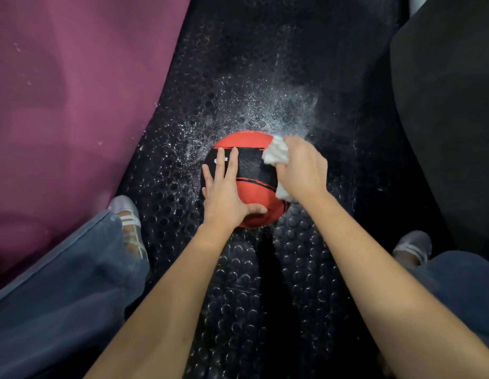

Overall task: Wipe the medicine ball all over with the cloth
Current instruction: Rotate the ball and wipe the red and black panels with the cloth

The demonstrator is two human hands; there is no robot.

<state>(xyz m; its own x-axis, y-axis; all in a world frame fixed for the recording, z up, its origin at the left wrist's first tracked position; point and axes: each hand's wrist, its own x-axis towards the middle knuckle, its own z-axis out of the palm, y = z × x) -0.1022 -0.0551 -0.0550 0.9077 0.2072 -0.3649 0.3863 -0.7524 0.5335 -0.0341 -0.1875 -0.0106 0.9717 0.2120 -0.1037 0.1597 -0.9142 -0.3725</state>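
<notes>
A red medicine ball [254, 195] with a black band across it rests on the black studded rubber mat [237, 283]. My left hand [224, 187] lies flat on the ball's left side, fingers spread over the band and thumb on the near red part. My right hand [300, 170] is closed on a crumpled white cloth [276, 154] and presses it against the ball's upper right side. More of the cloth shows below the palm.
White spray droplets speckle the mat [265, 110] beyond the ball. A purple mat [68, 99] lies to the left, a dark padded object [451, 119] to the right. My jeans-clad knees and two sandalled feet [129, 222] flank the ball.
</notes>
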